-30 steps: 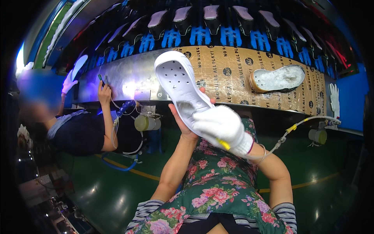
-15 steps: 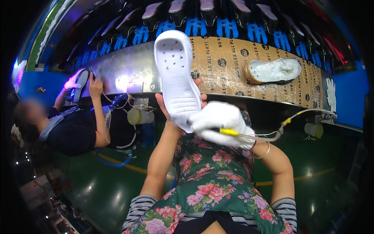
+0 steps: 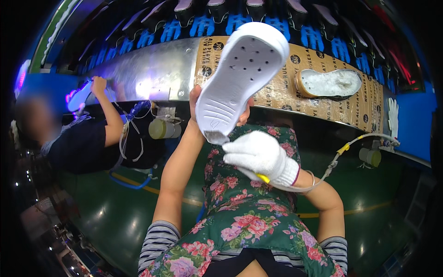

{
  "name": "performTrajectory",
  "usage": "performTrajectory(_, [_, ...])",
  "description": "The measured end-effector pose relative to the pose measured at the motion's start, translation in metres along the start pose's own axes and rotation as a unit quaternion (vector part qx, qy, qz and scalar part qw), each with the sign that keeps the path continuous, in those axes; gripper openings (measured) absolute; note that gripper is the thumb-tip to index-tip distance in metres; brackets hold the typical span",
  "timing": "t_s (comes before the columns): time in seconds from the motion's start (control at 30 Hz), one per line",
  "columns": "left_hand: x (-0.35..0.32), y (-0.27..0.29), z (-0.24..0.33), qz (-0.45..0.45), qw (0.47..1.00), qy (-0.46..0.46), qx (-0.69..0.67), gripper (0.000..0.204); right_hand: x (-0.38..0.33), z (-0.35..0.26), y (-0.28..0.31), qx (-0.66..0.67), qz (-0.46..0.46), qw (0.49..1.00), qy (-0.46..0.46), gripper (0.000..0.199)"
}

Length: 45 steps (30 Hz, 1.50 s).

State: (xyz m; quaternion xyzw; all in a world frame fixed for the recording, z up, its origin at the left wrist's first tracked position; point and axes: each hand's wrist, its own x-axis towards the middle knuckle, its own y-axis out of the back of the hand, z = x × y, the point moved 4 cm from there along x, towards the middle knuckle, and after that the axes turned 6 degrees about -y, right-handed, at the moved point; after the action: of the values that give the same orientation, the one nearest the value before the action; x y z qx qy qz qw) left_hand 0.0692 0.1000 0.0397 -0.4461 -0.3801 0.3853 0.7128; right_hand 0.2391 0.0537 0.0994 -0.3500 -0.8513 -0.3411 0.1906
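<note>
My bare left hand (image 3: 195,102) holds a white shoe sole (image 3: 237,78) from beneath, with fingers showing at both edges. Small dark holes dot the sole's wide far end, and shallow ridges cross its near part. My right hand (image 3: 258,154), in a white knitted glove, is closed around what looks like a tube-fed brush, its handle mostly hidden by the fingers. The brush's greyish tip (image 3: 217,137) appears to touch the sole's near end. A clear tube with a yellow fitting (image 3: 263,178) runs back from the glove past my wrist.
Another sole (image 3: 330,84), whitish with a brown rim, lies on the printed cardboard (image 3: 277,97) covering the metal bench (image 3: 138,74). Shoes on blue holders line the far side. A white glove (image 3: 392,117) hangs at right. At left a co-worker (image 3: 87,134) handles a shoe part.
The sole has moved up and right, its far end tilting rightward. My right hand has shifted slightly down and right, uncovering more of the sole's near end.
</note>
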Motion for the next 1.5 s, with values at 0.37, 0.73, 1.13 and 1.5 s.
performTrajectory(0.37, [-0.006,0.004,0.002,0.075,0.995,0.064,0.028,0.122,-0.001,-0.009,0.002,-0.004,-0.001,1.0,-0.03,0.037])
performTrajectory(0.73, [0.009,0.004,-0.003,0.002,0.999,-0.021,-0.044,0.116,-0.001,-0.004,0.005,0.227,0.029,0.948,-0.223,0.015])
performTrajectory(1.13, [-0.002,0.009,-0.013,0.045,0.994,-0.053,-0.083,0.099,-0.003,0.018,0.039,0.237,0.136,0.91,-0.311,0.016])
performTrajectory(1.5, [-0.016,0.005,-0.035,0.132,0.987,0.0,-0.087,0.09,0.031,0.033,0.086,-0.183,0.143,0.972,-0.034,0.026])
